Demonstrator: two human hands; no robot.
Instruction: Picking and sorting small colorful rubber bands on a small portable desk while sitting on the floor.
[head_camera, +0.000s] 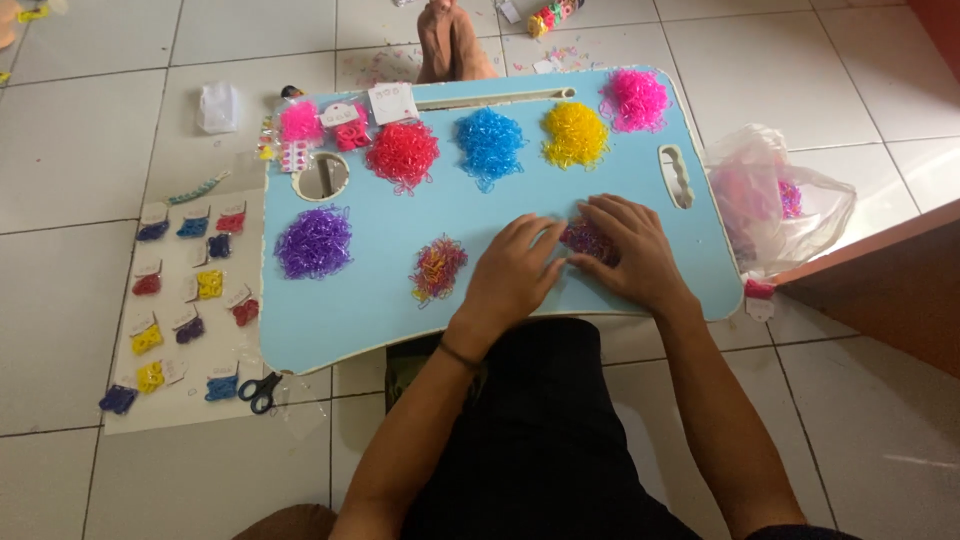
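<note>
While I sit on the floor, both my hands rest on the light blue lap table (400, 250) over my legs. My left hand (515, 270) lies flat with the fingers spread a little, holding nothing. My right hand (630, 255) is just beside it, fingers bent down onto a small dark pile of tiny rubber bands (585, 238). That pile sits between my two hands, near the front edge of the table. It looks purple and mixed, but my fingers hide part of it, so I cannot be sure. I cannot tell if my right fingers pinch any bands or only press on them.

Near my left hand sits a small mixed pile (438, 268) of pink and yellow bands. Further left is a purple pile (314, 243). Along the back of the table are a red pile (403, 154), a blue pile (490, 143), a yellow pile (575, 134) and a pink pile (634, 99).

On the floor to my left lies a clear sheet with little cards of bands (185, 310), and black scissors (260, 390) beside it. A plastic bag (775, 195) sits to my right.
</note>
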